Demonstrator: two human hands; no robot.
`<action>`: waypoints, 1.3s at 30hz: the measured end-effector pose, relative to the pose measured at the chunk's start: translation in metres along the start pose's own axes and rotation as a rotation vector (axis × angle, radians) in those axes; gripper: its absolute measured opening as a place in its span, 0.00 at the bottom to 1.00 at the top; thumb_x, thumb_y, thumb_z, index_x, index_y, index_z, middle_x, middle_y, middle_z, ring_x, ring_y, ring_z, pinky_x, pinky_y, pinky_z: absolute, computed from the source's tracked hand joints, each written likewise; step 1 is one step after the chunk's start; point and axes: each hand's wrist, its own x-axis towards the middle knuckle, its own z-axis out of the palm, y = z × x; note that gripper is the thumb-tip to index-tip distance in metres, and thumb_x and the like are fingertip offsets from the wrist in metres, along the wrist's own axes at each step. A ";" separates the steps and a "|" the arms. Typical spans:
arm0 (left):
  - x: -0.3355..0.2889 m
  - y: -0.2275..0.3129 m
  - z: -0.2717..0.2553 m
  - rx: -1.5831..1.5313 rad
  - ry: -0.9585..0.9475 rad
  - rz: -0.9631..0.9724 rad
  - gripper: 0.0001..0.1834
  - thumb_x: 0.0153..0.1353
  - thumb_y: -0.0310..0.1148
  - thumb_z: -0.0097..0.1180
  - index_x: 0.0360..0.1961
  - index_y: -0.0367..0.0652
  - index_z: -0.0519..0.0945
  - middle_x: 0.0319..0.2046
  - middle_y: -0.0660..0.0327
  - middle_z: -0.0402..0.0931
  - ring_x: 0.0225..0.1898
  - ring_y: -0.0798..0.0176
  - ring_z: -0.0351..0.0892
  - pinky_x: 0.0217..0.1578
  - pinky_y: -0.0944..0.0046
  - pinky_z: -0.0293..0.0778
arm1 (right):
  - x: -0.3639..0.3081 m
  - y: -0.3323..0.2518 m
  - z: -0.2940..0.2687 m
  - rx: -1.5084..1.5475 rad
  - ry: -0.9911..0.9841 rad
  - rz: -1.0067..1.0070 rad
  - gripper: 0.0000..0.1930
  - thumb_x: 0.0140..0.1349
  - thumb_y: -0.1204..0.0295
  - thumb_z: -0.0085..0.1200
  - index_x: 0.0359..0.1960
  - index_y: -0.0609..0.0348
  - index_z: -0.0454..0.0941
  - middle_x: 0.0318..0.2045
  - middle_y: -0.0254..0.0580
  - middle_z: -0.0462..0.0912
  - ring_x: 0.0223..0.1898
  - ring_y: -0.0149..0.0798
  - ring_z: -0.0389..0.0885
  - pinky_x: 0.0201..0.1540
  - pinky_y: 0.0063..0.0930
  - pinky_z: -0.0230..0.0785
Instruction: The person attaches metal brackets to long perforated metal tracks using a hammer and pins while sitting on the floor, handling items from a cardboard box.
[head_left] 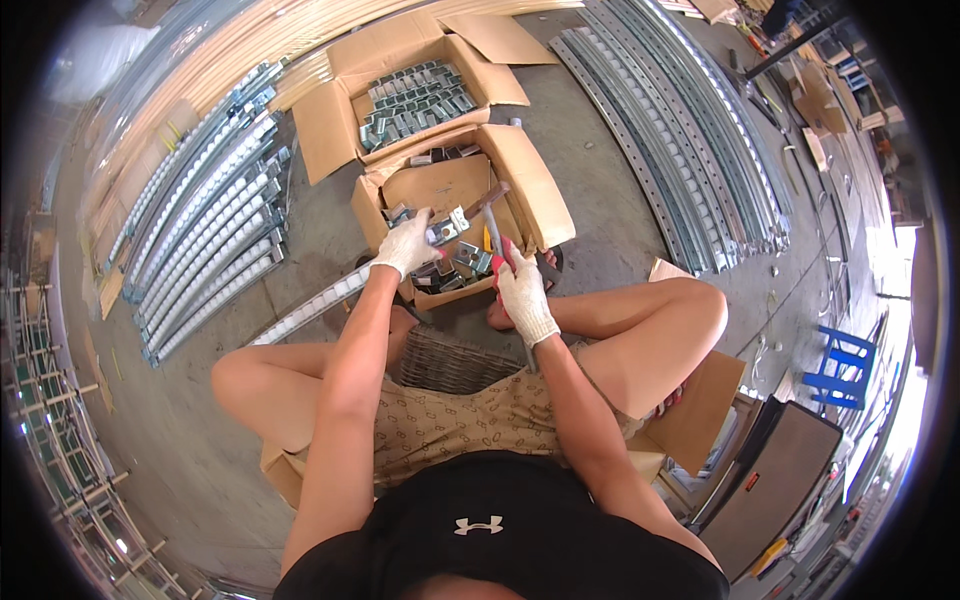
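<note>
My left hand (406, 246), in a whitish work glove, is closed around the end of a roller rail (318, 309) that slants in from the lower left. A silver metal bracket (447, 229) sits at that end, just beyond the fingers. My right hand (524, 296), gloved with red at the fingers, grips a hammer (491, 215) by its handle. The hammer's head is close to the bracket, at its right; whether they touch I cannot tell. Below both hands is an opened cardboard box (545, 190) with loose metal brackets (468, 262) inside.
Behind it stands another cardboard box (311, 135) filled with metal brackets (415, 100). Roller rails (215, 235) lie stacked at left, and more metal rails (670, 140) at right. A woven basket-like piece (455, 362) is between my legs. A blue plastic item (840, 368) lies far right.
</note>
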 end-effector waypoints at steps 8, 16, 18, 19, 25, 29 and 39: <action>-0.066 -0.096 0.023 0.374 0.042 -0.296 0.42 0.44 0.37 0.76 0.63 0.46 0.74 0.56 0.49 0.80 0.59 0.42 0.80 0.57 0.45 0.76 | 0.016 0.021 -0.027 0.184 -0.018 0.187 0.23 0.78 0.67 0.42 0.72 0.49 0.70 0.22 0.31 0.73 0.14 0.25 0.66 0.14 0.24 0.61; -0.097 -0.044 -0.062 0.222 0.089 -0.091 0.27 0.50 0.36 0.73 0.54 0.49 0.80 0.45 0.48 0.86 0.50 0.41 0.84 0.50 0.45 0.78 | 0.006 -0.008 -0.043 0.508 0.197 0.223 0.15 0.79 0.59 0.47 0.51 0.57 0.78 0.22 0.34 0.77 0.13 0.30 0.72 0.12 0.26 0.64; -0.104 -0.034 -0.072 0.225 0.126 -0.067 0.28 0.50 0.36 0.73 0.55 0.49 0.80 0.45 0.48 0.86 0.50 0.41 0.84 0.50 0.45 0.78 | -0.009 -0.011 -0.005 0.403 -0.299 0.329 0.12 0.78 0.64 0.43 0.50 0.55 0.78 0.22 0.36 0.79 0.15 0.34 0.75 0.13 0.31 0.67; -0.108 -0.034 -0.073 0.241 0.119 -0.059 0.29 0.50 0.36 0.74 0.56 0.49 0.80 0.45 0.48 0.86 0.50 0.40 0.84 0.50 0.45 0.79 | -0.029 -0.030 0.001 0.382 -0.388 0.354 0.13 0.78 0.64 0.44 0.53 0.53 0.78 0.22 0.37 0.78 0.16 0.34 0.76 0.13 0.30 0.66; -0.119 -0.027 -0.086 0.220 0.136 -0.087 0.30 0.50 0.35 0.74 0.56 0.49 0.80 0.45 0.48 0.86 0.49 0.40 0.84 0.51 0.46 0.78 | -0.005 -0.047 -0.068 0.746 0.255 0.101 0.15 0.80 0.64 0.41 0.60 0.53 0.74 0.20 0.30 0.73 0.12 0.26 0.67 0.12 0.22 0.61; -0.116 -0.028 -0.080 0.249 0.126 -0.056 0.31 0.51 0.36 0.73 0.58 0.49 0.79 0.47 0.48 0.85 0.51 0.40 0.83 0.52 0.46 0.78 | -0.042 -0.064 -0.041 0.584 -0.120 0.252 0.14 0.80 0.65 0.42 0.59 0.52 0.75 0.21 0.29 0.73 0.13 0.26 0.67 0.12 0.22 0.61; -0.121 -0.019 -0.081 0.253 0.165 -0.046 0.29 0.51 0.34 0.72 0.56 0.49 0.80 0.44 0.49 0.86 0.48 0.42 0.85 0.50 0.47 0.79 | -0.039 -0.024 -0.066 0.640 0.112 -0.048 0.11 0.80 0.66 0.44 0.52 0.57 0.75 0.24 0.32 0.75 0.16 0.24 0.69 0.16 0.21 0.63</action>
